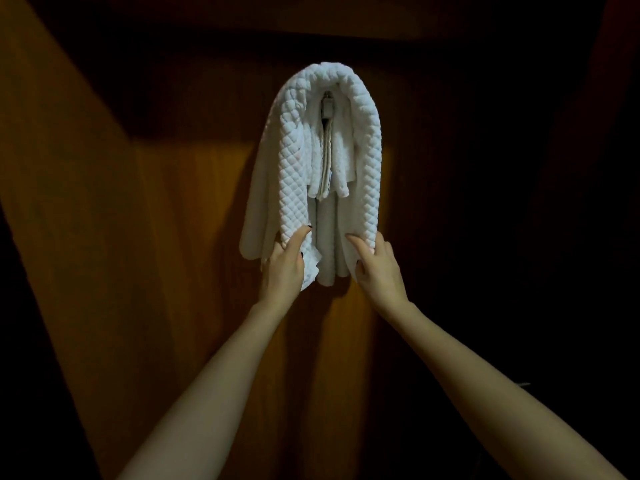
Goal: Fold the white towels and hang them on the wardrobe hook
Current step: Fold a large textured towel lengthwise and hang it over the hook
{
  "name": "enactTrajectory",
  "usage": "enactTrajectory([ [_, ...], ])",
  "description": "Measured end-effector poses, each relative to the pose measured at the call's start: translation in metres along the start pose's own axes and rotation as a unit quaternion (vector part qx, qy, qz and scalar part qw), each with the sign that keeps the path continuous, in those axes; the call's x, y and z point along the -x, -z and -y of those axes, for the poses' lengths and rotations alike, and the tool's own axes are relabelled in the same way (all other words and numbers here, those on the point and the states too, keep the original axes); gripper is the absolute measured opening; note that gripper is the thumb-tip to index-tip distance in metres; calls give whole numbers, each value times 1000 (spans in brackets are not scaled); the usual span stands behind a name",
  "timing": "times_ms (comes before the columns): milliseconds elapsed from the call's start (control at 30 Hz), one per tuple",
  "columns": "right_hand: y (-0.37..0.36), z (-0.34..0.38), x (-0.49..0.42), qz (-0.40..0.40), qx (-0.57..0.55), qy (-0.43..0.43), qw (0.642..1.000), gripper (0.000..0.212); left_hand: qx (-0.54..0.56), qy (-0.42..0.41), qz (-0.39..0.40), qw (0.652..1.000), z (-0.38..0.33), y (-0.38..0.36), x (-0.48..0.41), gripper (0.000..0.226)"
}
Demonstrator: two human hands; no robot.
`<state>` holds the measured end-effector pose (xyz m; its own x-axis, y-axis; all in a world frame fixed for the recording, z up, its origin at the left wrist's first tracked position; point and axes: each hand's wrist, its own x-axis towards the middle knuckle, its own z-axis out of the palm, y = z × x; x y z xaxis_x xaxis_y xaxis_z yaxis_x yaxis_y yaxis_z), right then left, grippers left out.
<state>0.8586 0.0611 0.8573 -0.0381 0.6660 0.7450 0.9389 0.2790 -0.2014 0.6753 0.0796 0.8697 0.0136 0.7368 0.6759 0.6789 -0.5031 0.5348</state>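
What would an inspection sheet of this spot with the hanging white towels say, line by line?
Surface: wooden wardrobe panel, dimly lit.
Job's things: quilted towel draped over the hook; smaller folded towels hang inside its arch.
Clutter: nothing seen.
Fingers: left hand and right hand each grip a lower end of the quilted towel.
Cables: nothing seen.
Surroundings: dark; nothing more can be made out.

Towels (294, 150) over hook (327, 105) on wardrobe panel (173, 237), left hand (284, 268) and right hand (379, 268) at lower ends
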Motion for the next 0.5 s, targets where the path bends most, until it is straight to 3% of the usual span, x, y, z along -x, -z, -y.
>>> enactTrajectory([
  [300,-21,9,-1,13,-74,2,997,60,-49,-20,-29,998,-3,-9,16,53],
  [500,-5,16,3,61,-85,-4,994,47,-134,-40,91,986,10,11,29,53],
])
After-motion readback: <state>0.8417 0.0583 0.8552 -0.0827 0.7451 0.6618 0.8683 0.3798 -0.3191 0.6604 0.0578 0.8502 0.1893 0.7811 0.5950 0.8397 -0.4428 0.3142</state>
